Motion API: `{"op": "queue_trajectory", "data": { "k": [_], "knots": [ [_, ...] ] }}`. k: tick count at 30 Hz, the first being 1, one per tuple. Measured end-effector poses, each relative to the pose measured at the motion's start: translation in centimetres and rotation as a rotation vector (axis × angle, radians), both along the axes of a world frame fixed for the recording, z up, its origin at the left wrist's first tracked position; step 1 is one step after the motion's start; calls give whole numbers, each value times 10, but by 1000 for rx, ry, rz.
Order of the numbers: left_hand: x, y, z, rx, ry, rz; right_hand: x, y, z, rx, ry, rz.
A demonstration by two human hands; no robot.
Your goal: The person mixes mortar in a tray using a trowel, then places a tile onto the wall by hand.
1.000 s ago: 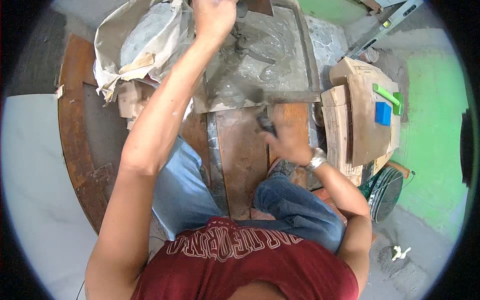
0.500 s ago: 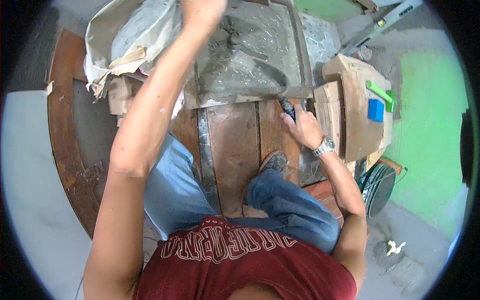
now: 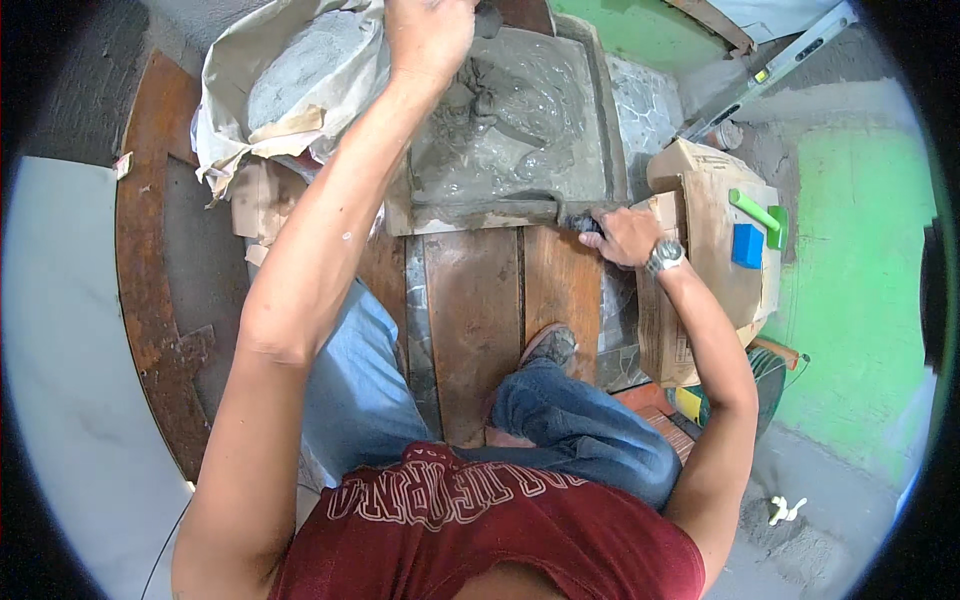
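Your left hand (image 3: 428,35) is raised at the far edge of the view, fingers curled shut; whether it grips anything you cannot tell, because the fist reaches the frame's top edge. It sits just over the far left part of the mortar (image 3: 510,120), the wet grey mix that fills the flat board (image 3: 480,215) in front of you. Left of that hand, an opened paper cement bag (image 3: 290,90) lies slumped, grey powder showing inside it.

Your right hand (image 3: 620,235) is closed around a dark tool handle (image 3: 582,222) at the near right corner of the mortar, right where the mix meets the board's edge. A silver watch (image 3: 665,256) sits on that wrist.

Just right of that hand stands a brown cardboard box (image 3: 700,270), with a green-handled tool (image 3: 757,212) and a blue block (image 3: 747,246) resting on top. Farther right and beyond, a long spirit level (image 3: 770,70) lies angled across the ground by the green wall (image 3: 850,250).

Near you, brown wooden planks (image 3: 480,320) run from the board back toward your knees, and your shoe (image 3: 548,347) rests on them, under your right forearm.
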State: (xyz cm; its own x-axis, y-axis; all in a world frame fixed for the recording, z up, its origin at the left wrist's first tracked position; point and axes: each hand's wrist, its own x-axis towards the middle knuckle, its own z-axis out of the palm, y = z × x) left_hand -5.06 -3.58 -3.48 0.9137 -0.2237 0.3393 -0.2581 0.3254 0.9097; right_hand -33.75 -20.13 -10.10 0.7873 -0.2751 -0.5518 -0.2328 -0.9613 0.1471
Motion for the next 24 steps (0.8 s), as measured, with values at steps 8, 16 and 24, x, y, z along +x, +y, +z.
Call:
{"op": "queue_trajectory", "data": {
  "k": [8,16,24],
  "knots": [
    [1,0,-4,-12,0,13,36,-43,-30,-47,-45,225],
    [2,5,0,159,126,52,37,-51,-41,1,-99,135],
    [-1,13,16,395,180,-43,35,-63,-20,-125,-262,-62]
  ]
}}
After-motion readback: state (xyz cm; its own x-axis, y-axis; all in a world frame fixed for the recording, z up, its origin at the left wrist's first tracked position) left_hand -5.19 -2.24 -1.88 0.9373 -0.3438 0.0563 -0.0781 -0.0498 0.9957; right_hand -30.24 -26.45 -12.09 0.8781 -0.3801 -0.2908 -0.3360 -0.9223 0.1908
